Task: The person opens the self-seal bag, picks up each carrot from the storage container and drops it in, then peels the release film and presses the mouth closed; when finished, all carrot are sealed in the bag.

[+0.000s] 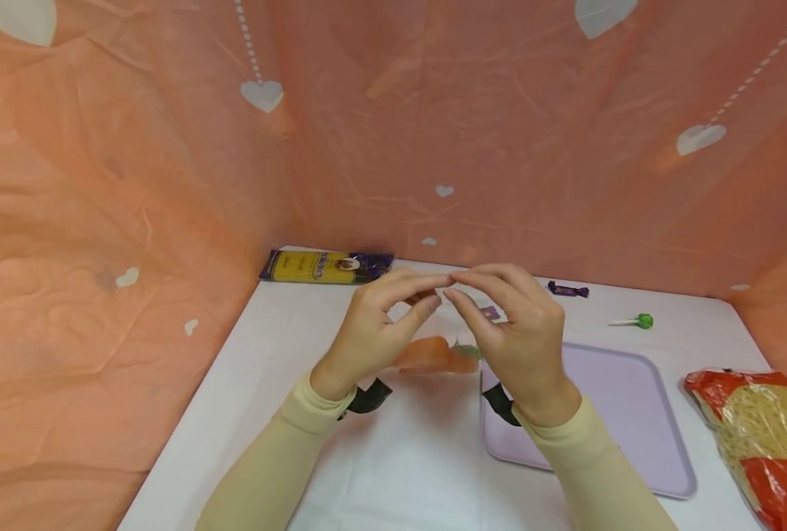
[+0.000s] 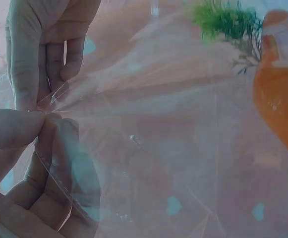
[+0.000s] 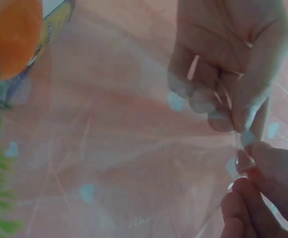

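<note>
A clear plastic bag (image 2: 158, 148) hangs from both hands, pinched at its upper edge. My left hand (image 1: 376, 317) holds that edge between thumb and fingers. Meeting it fingertip to fingertip, my right hand (image 1: 526, 335) pinches the same edge from the other side. Orange carrots (image 1: 426, 354) with feathery green tops (image 2: 223, 22) show below the hands, toward the bottom of the bag. In the right wrist view one carrot (image 3: 15, 37) appears at the upper left, and the bag's film (image 3: 109, 163) is gathered into creases at the fingers.
A lilac tray (image 1: 625, 383) lies under the right forearm. Right of it is a red pasta bag (image 1: 765, 420). A green lollipop (image 1: 644, 321), a purple wrapped candy (image 1: 569, 290) and a small purple packet (image 1: 490, 313) lie behind. At the back left sits a yellow pasta pack (image 1: 320, 267).
</note>
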A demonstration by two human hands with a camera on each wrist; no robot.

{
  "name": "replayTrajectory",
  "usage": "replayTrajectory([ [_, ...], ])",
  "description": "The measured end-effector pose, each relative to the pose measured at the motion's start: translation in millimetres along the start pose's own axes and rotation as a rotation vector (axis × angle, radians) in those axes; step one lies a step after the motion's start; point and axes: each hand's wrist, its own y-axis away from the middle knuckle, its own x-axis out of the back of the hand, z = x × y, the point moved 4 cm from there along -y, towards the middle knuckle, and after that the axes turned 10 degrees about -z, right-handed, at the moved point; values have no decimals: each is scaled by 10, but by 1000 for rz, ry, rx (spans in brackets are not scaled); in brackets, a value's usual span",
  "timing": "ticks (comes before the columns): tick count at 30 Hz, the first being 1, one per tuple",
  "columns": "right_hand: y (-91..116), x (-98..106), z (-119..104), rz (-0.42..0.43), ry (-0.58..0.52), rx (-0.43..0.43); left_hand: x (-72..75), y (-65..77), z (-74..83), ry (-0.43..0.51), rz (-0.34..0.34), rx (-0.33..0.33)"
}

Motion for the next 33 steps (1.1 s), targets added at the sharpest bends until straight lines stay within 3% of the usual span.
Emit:
replayTrajectory([
  [5,-27,7,18,-1,19,17,-10,-12,35,-75,9,-11],
  [15,-58,15,60,-51,-43,0,-12,2,33,-139,28,-22],
  [33,-71,33,119,-100,-33,19,-28,7,25,-161,16,-11],
])
